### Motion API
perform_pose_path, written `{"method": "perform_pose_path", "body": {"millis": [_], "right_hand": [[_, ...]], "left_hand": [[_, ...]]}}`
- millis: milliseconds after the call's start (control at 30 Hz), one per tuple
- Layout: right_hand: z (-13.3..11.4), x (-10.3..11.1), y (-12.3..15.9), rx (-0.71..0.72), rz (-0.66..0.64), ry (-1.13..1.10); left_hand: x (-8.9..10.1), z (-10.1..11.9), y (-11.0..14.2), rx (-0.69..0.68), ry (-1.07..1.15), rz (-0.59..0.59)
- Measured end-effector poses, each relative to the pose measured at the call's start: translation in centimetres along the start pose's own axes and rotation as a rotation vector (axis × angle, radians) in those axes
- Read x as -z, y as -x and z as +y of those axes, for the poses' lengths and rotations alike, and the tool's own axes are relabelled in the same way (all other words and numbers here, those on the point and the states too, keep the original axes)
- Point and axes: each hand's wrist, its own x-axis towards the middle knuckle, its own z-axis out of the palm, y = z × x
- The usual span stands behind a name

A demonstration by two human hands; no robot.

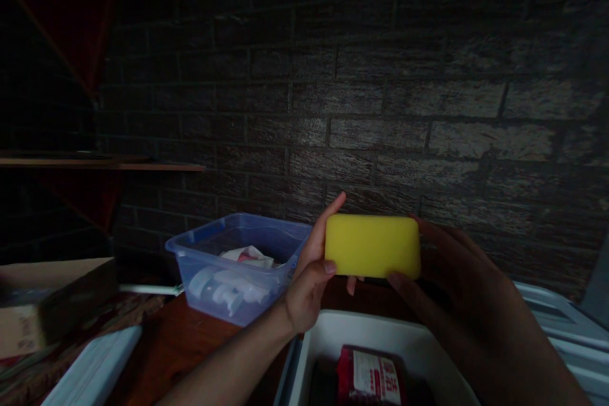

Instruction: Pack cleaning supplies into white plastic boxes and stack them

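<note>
A yellow rectangular block with rounded corners point(373, 246), perhaps a sponge or a case, is held up level between both hands. My left hand point(311, 279) grips its left end, thumb on the near face and fingers behind. At the right end my right hand point(457, 279) holds it, thumb at the lower edge and fingers along the top corner. Below the block stands a white bin point(354, 320), partly covered by my right arm. Inside the bin lies a red packet with a white label point(373, 377).
A clear blue plastic box point(209, 295) holding white items stands left of my hands. Farther left are an open cardboard box point(33, 323) and a pale flat panel point(92, 371). Shelves point(157, 167) jut from the dark brick wall point(361, 101). Grey slatted plastic point(566, 323) sits at right.
</note>
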Motion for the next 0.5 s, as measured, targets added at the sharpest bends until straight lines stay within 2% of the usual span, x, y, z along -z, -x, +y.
{"method": "perform_pose_path", "body": {"millis": [267, 500], "right_hand": [[0.0, -0.25, -0.18, -0.099, -0.074, -0.113], [-0.18, -0.53, -0.17, -0.114, -0.014, -0.141]], "left_hand": [[-0.04, -0.2, -0.01, -0.052, -0.005, -0.007], [0.61, -0.67, 0.01, -0.022, -0.126, 0.03]]}}
